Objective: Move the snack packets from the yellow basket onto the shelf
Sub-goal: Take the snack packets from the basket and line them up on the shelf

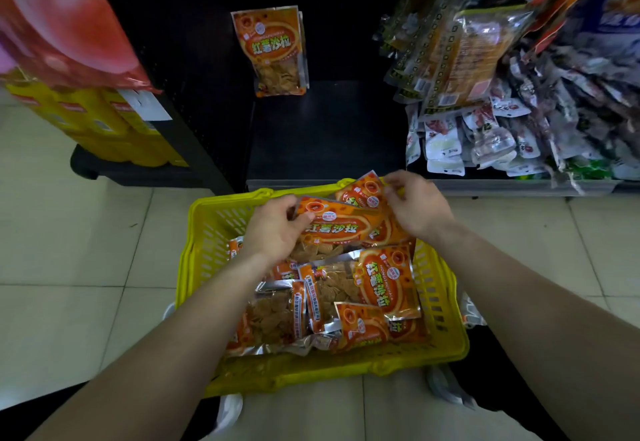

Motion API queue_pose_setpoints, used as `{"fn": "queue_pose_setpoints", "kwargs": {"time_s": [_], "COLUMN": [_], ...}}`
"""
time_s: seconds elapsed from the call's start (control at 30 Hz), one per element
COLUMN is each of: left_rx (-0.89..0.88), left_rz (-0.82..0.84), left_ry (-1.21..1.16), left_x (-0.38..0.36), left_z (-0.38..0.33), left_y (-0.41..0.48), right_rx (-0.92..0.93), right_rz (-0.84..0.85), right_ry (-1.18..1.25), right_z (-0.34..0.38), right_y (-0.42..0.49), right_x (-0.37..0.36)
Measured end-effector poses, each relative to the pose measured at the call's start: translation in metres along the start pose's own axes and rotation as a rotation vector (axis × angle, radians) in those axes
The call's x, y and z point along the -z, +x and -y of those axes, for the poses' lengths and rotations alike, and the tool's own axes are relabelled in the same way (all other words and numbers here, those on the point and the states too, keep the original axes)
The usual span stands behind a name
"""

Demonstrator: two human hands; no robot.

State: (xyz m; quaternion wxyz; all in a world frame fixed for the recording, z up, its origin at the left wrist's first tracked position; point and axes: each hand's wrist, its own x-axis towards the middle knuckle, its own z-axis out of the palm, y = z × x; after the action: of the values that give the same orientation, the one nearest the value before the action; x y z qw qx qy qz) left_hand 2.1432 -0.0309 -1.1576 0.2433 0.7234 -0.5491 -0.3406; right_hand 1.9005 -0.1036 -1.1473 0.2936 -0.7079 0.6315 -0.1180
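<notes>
Pale floor tiles lie under a yellow basket that sits nearest, between the person's bare forearms. It holds a loose heap of packets, orange on the front and silver with a clear window on the back, showing pale crisps. One packet lying face up reads 红薯沙拉 in green characters, with HONGSHUSALA in small letters beside it. Over the far half of the basket, the left hand grips the left end of the top packet, thumb on its front, and the same 红薯沙拉 shows on it. The right hand, fingers curled, pinches the edge of a second packet at the basket's far rim. Just beyond is the dark shelf, low to the floor, where one orange packet of the same kind stands upright against the back wall. To its right, small white and dark pouches are piled up, with hanging packs above them; their print is too blurred to read. To the left stand yellow tubes under a red bag.
</notes>
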Motion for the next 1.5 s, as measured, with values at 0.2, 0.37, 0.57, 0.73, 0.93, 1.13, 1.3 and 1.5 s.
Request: {"fn": "queue_pose_setpoints", "kwargs": {"time_s": [0.2, 0.37, 0.57, 0.73, 0.93, 1.13, 1.3, 1.5], "left_rx": [0.041, 0.058, 0.04, -0.01, -0.092, -0.121, -0.176, -0.24], "left_rz": [0.002, -0.055, -0.111, -0.179, -0.273, -0.283, -0.145, -0.052], "left_ry": [-0.088, -0.089, -0.088, -0.047, -0.024, -0.151, -0.225, -0.285], "left_x": [0.008, 0.017, 0.057, 0.109, 0.165, 0.172, 0.149, 0.136], "left_z": [0.018, 0.025, 0.017, -0.025, -0.072, -0.096, -0.107, -0.12], "left_y": [0.007, 0.013, 0.006, -0.015, -0.052, -0.079, -0.09, -0.081], "right_rx": [-0.132, -0.134, 0.032, 0.211, 0.308, 0.359, 0.462, 0.573], "right_rz": [0.146, 0.088, -0.006, 0.001, -0.051, -0.006, -0.04, -0.23], "right_ry": [-0.022, -0.075, 0.119, -0.09, -0.403, -0.308, -0.107, -0.077], "right_z": [-0.01, -0.009, 0.019, 0.074, 0.116, 0.119, 0.13, 0.145], "right_y": [0.015, 0.021, 0.01, -0.01, -0.054, -0.087, -0.094, -0.082], "right_x": [-0.01, -0.012, 0.017, 0.08, 0.155, 0.164, 0.137, 0.115]}}
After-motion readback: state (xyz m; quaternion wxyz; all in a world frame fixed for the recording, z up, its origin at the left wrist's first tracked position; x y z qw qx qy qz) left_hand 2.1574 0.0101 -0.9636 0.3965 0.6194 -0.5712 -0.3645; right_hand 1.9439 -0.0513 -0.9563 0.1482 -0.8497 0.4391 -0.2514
